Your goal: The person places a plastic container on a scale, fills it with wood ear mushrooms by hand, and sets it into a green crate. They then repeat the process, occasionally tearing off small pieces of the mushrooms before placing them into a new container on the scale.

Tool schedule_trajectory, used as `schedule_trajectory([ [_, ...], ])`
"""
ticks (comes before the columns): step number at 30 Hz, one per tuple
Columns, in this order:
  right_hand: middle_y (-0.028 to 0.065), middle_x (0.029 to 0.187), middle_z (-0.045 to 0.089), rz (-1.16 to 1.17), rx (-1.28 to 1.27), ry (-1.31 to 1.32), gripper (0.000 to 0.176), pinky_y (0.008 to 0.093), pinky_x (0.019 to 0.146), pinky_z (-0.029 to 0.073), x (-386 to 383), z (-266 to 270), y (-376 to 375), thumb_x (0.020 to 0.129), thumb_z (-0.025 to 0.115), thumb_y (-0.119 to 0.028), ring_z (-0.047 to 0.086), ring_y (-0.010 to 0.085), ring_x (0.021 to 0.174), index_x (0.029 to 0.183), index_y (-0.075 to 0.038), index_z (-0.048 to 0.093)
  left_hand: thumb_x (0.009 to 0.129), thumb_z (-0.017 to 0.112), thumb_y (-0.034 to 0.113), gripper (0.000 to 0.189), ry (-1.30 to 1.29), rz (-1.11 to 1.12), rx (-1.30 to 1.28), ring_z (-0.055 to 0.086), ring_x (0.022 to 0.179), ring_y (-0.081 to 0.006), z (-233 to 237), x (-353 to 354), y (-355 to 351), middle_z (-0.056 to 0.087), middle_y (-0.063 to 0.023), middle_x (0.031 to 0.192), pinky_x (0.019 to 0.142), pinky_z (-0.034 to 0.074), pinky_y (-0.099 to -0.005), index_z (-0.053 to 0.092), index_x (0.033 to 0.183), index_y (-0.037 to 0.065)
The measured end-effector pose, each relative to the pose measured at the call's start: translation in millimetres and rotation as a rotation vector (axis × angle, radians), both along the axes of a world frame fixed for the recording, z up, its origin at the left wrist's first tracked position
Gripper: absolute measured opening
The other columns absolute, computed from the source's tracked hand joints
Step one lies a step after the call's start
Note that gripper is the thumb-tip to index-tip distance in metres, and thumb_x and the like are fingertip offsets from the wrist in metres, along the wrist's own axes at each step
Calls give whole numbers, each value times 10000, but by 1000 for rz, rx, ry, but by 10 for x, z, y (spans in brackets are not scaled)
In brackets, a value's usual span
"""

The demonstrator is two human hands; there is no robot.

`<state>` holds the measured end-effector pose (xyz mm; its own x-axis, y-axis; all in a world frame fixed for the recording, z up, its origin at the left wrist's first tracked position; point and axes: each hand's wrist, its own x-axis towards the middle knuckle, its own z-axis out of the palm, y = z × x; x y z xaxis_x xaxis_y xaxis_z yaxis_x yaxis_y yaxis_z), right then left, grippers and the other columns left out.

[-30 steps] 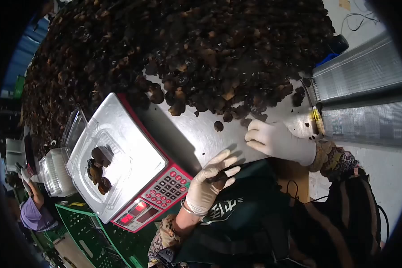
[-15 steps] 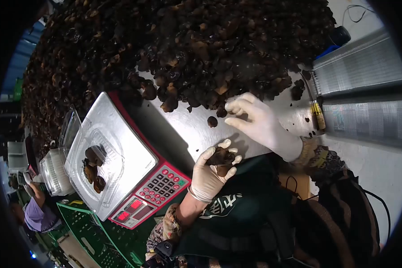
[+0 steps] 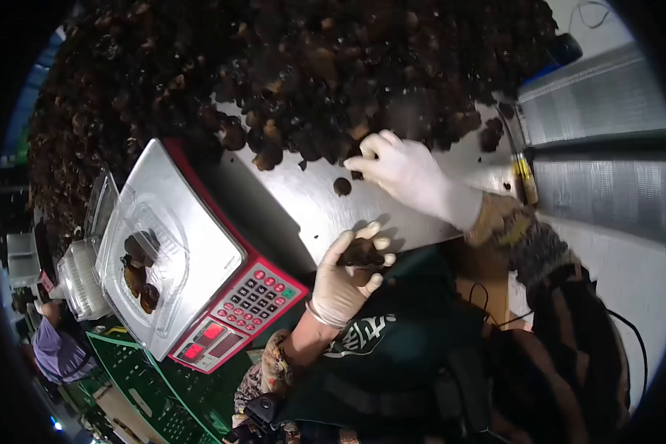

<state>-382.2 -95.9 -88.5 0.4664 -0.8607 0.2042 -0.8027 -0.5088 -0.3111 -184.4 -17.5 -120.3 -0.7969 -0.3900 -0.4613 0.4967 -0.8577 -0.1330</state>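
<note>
My left hand (image 3: 342, 285), in a white glove, is curled palm up around dark brown mushrooms (image 3: 362, 253) above the near table edge. My right hand (image 3: 403, 174), gloved too, is at the near edge of a large mushroom heap (image 3: 296, 66). Its thumb and forefinger tips come together; what lies between them is too small to make out. A small round mushroom (image 3: 342, 186) lies on the metal table (image 3: 288, 196) just left of those fingertips. On the red and silver scale (image 3: 214, 240), a clear plastic tray (image 3: 174, 277) holds several dark mushrooms (image 3: 140, 255).
More clear plastic boxes (image 3: 81, 281) stand beyond the scale. Stacked clear trays (image 3: 599, 111) are at the right, near a yellow-handled tool (image 3: 525, 180). A green crate (image 3: 144, 377) is below the scale. A person in purple (image 3: 59, 351) is at far left.
My right hand has moved slightly left and its thumb and forefinger have closed together. My left hand keeps its mushrooms. The whole view has shifted a little.
</note>
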Motion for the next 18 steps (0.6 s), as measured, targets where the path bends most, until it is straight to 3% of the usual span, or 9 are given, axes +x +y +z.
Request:
schedule_trajectory([
  [1,32,925,548,24,-19,31,271,317,626,505,-9,-76,-38,790,628,-110,555,185,895,1061,-122,617,922,501,357,413,49,-26,5,608,991,-275,-11,2,37,618,-96,1061,690,547,-285,553,1232,89],
  [2,33,927,549,32,-25,-104,251,321,636,505,-9,-86,-11,791,633,-115,559,191,889,1042,-121,617,927,497,348,408,-77,-100,-38,606,1006,-277,48,18,79,619,-96,1062,686,549,-292,550,1240,92],
  [4,35,930,551,39,-36,-378,214,329,655,505,-5,49,161,791,642,-127,566,201,876,1003,-117,617,925,502,348,408,-103,-40,-5,604,1012,-268,135,9,78,619,-93,1077,718,534,-312,549,1243,97],
  [7,88,957,609,197,121,-413,232,333,723,498,95,173,610,746,735,-135,604,244,866,954,-70,653,913,525,350,392,-117,42,56,604,994,-262,131,9,65,618,-92,1088,701,509,-317,565,1213,101],
  [10,80,946,625,158,331,-607,255,307,741,496,35,215,544,770,718,-132,611,212,848,1005,-52,660,902,544,352,365,-172,-31,23,605,965,-250,101,20,65,617,-82,1083,666,482,-307,580,1173,111],
  [11,65,916,608,-82,402,-596,247,300,720,495,-63,226,448,783,700,-130,608,205,826,1014,-53,656,898,550,352,354,-193,-79,2,605,955,-245,96,31,67,616,-77,1078,651,472,-302,586,1159,115],
  [13,50,922,580,-211,246,-473,245,296,690,496,-220,95,213,783,686,-123,589,200,815,1019,-62,655,896,548,361,345,-202,-115,-20,604,939,-235,94,76,69,615,-65,1054,634,452,-282,592,1140,121],
  [16,32,954,560,-99,18,-117,177,301,667,521,-253,44,119,799,646,-139,580,211,860,960,-67,631,899,530,392,351,-214,-141,-71,605,907,-217,128,87,69,614,-55,1027,596,419,-247,600,1122,130],
  [18,18,941,550,-94,-1,-2,157,292,656,524,-252,43,108,782,648,-137,572,195,860,926,-82,623,909,511,419,365,-249,-143,-89,605,896,-212,207,84,61,613,-57,1023,590,417,-244,601,1114,131],
])
